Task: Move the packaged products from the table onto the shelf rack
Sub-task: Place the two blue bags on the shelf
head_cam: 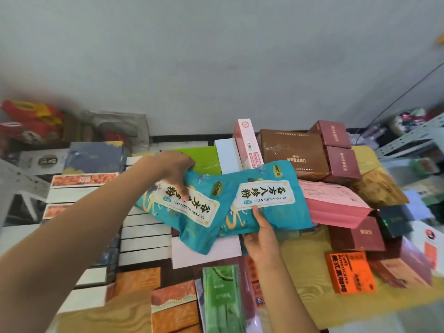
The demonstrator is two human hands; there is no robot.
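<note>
Pale grey wall backs a cluttered table (pixel 312 306) spread with a yellow wood-grain cloth, where a person sorts packaged goods for shelving. The left hand (pixel 176 168) pinches the upper edge of one teal foil pouch with a cream label (pixel 182 207), thumb on the label, lifting it above the pile. The right hand (pixel 260 236) grips the lower edge of a second teal foil pouch (pixel 266 195) of the same kind, its fingers curled beneath; the two pouches overlap at the middle. Both are raised off the table but not yet at the grey perforated-steel shelf rack (pixel 408 140), glimpsed at the right edge.

By the look of it the job is far from finished: a brown carton (pixel 293 152), maroon boxes (pixel 341 162), a pink pouch (pixel 334 205), an orange coffee box (pixel 350 272), a green packet (pixel 222 301) and rows of white boxes (pixel 144 236) remain on the table. How much stock the rack holds cannot be made out.
</note>
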